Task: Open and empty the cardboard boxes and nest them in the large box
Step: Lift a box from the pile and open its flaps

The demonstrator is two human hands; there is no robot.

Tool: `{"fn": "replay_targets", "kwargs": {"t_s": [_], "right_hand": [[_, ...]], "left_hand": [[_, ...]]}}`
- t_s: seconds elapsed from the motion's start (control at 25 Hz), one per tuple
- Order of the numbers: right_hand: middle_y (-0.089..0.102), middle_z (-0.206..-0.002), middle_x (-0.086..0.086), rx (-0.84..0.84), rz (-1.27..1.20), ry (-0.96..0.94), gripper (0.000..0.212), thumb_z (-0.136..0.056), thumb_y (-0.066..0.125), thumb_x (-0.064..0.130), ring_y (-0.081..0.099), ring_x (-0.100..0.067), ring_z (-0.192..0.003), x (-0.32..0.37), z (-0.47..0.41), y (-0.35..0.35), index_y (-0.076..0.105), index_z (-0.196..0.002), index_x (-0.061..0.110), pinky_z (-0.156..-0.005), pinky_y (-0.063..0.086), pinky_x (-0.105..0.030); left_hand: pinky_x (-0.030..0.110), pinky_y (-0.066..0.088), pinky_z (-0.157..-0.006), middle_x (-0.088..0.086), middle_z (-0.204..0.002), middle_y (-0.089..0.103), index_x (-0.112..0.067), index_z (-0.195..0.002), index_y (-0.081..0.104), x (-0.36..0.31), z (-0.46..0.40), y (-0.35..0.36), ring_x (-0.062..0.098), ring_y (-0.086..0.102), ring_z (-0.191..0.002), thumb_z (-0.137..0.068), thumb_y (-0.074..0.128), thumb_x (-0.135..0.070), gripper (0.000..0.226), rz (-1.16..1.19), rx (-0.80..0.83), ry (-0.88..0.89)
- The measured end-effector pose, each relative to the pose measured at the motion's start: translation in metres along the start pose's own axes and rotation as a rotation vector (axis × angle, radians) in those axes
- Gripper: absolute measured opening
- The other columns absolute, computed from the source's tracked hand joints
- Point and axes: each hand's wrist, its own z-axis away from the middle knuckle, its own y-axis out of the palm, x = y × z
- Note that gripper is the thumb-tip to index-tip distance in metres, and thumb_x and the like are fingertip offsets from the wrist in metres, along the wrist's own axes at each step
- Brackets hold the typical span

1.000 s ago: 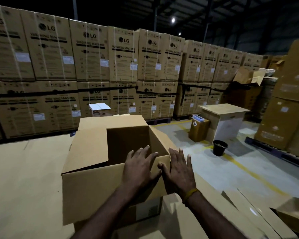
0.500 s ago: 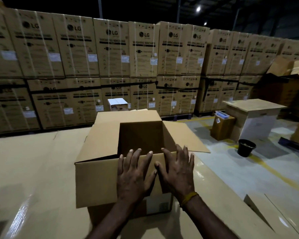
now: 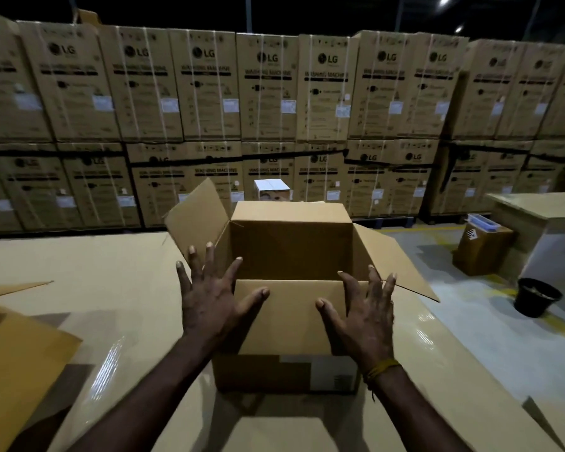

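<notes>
An open brown cardboard box (image 3: pixel 291 324) stands on a cardboard-covered surface in front of me, all its top flaps folded outward. Its inside looks dark and I see nothing in it. My left hand (image 3: pixel 209 298) hovers at the box's near left corner with fingers spread. My right hand (image 3: pixel 362 308), a yellow thread at the wrist, is spread at the near right corner, thumb over the near flap. Neither hand grips anything. A small white-topped box (image 3: pixel 271 189) shows just behind the open box.
A wall of stacked washing-machine cartons (image 3: pixel 274 93) fills the background. Part of another cardboard box (image 3: pixel 17 353) lies at the left edge. To the right on the floor are a small brown box (image 3: pixel 480 246), a black bucket (image 3: pixel 537 296) and a pale table (image 3: pixel 542 207).
My hands lay side by side on the near flap; now they have come apart to the box's two near corners, fingers spread. The left flap stands up higher. The view has shifted right.
</notes>
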Motion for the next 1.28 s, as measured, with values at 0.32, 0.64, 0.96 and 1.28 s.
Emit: {"fn": "replay_targets", "kwargs": {"t_s": [0.32,0.64,0.96,1.28], "right_hand": [[-0.003,-0.163,-0.001,0.027,-0.018,0.044,0.076,-0.078,0.055,0.077,-0.023,-0.032,-0.148,0.005,0.003,-0.003,0.036,-0.143,0.042,-0.101,0.041,-0.062],[-0.005,-0.163,0.001,0.068,0.005,0.094,0.078,-0.076,0.056,0.077,-0.023,-0.032,-0.148,0.010,0.002,-0.006,0.034,-0.142,0.044,-0.103,0.040,-0.062],[-0.008,-0.162,0.005,-0.014,-0.085,0.160,0.077,-0.073,0.073,0.065,-0.002,-0.045,-0.148,0.022,0.009,0.002,0.040,-0.138,0.039,-0.099,0.044,-0.066],[0.011,-0.159,0.006,-0.137,-0.135,0.126,0.071,-0.070,0.078,0.058,0.027,-0.035,-0.139,0.020,0.013,0.007,0.045,-0.131,0.040,-0.094,0.050,-0.057]], "left_hand": [[0.057,0.048,-0.094,0.003,-0.161,0.004,-0.040,-0.148,0.033,-0.005,0.005,-0.007,0.041,0.010,-0.144,-0.069,0.033,-0.094,0.096,0.236,0.216,-0.181],[0.055,0.048,-0.092,-0.002,-0.159,0.013,-0.030,-0.129,0.052,0.010,0.009,-0.002,0.031,0.014,-0.144,-0.069,0.065,-0.077,0.078,0.443,0.117,-0.156],[0.062,0.047,-0.095,-0.008,-0.158,0.012,-0.038,-0.133,0.049,0.020,0.028,0.021,0.030,0.008,-0.148,-0.066,0.084,-0.054,0.078,0.650,-0.017,-0.070],[0.062,0.046,-0.093,-0.001,-0.159,0.019,-0.031,-0.133,0.053,0.018,0.029,0.034,0.032,0.006,-0.148,-0.068,0.086,-0.044,0.074,0.737,-0.105,-0.037]]}}
